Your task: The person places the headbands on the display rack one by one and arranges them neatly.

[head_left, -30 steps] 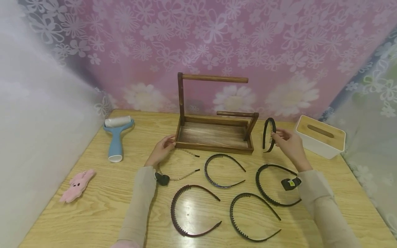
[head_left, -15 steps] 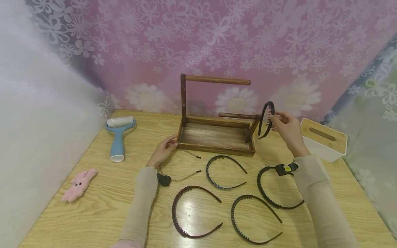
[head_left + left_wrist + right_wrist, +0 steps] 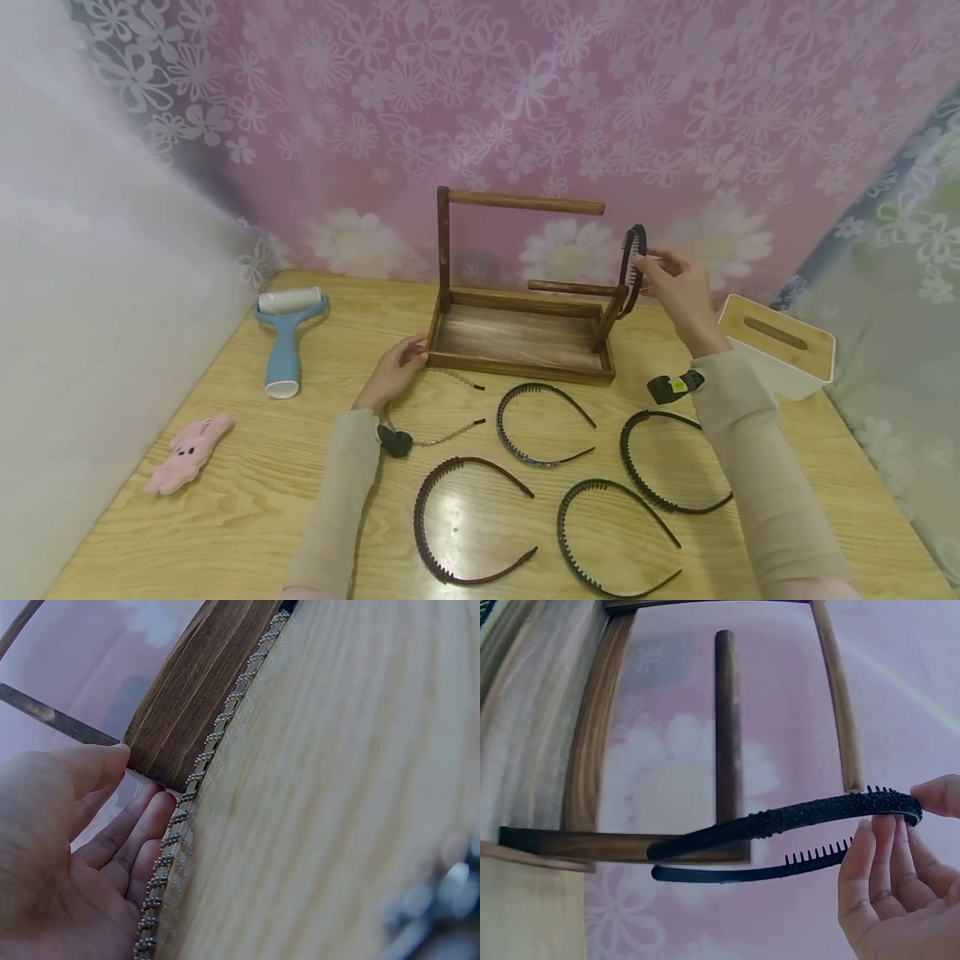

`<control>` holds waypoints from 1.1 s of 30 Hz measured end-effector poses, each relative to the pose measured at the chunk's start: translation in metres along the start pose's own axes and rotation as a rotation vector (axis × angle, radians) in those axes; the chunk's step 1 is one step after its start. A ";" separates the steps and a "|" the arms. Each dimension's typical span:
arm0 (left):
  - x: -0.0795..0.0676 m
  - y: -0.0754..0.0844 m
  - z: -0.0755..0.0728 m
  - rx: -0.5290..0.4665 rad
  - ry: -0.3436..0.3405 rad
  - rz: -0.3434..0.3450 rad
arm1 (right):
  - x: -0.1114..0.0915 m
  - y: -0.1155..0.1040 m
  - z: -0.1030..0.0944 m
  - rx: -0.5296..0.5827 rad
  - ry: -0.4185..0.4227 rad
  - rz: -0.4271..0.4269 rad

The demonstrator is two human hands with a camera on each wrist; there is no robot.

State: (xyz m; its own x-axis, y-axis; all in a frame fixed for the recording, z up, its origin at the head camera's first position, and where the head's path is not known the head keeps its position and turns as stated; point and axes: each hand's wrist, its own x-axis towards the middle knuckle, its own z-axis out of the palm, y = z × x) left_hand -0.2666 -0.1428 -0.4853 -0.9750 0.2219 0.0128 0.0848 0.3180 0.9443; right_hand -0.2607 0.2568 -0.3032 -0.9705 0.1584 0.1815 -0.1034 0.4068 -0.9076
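Note:
My right hand (image 3: pixel 678 292) pinches a black toothed headband (image 3: pixel 780 820) between thumb and fingers, held upright by the right post of the wooden rack (image 3: pixel 525 368). The headband's two ends point toward the rack in the right wrist view; whether they touch the post I cannot tell. At the rack's front left corner my left hand (image 3: pixel 393 371) holds the tray wall, thumb on the edge and fingers curled at the corner in the left wrist view. A beaded chain-like headband (image 3: pixel 199 776) lies on the table along the rack's front, partly under the left hand and wrist.
Several more headbands lie in front of the rack, including a dark red one (image 3: pixel 420 517), a bluish one (image 3: pixel 501 421) and a black one (image 3: pixel 561 525). A blue lint roller (image 3: pixel 283 346) and pink plush (image 3: pixel 189 454) are left. A tissue box (image 3: pixel 780 358) stands right.
My right hand has lifted the black headband and carried it left, from beside the tissue box to the rack's right post. The left hand stays at the rack's corner.

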 end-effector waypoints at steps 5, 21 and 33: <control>-0.001 -0.001 0.000 0.003 -0.006 -0.008 | 0.007 -0.013 0.004 0.018 0.001 -0.019; -0.002 0.000 0.000 0.011 0.003 0.004 | 0.029 -0.049 0.032 0.108 -0.077 0.008; 0.001 -0.002 0.000 0.007 0.014 0.002 | 0.035 -0.062 0.085 0.220 -0.145 0.039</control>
State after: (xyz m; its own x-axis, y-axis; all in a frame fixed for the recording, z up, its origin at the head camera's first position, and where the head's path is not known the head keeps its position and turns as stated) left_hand -0.2680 -0.1434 -0.4875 -0.9777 0.2093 0.0192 0.0878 0.3239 0.9420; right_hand -0.3067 0.1609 -0.2729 -0.9941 0.0326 0.1034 -0.0952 0.1947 -0.9762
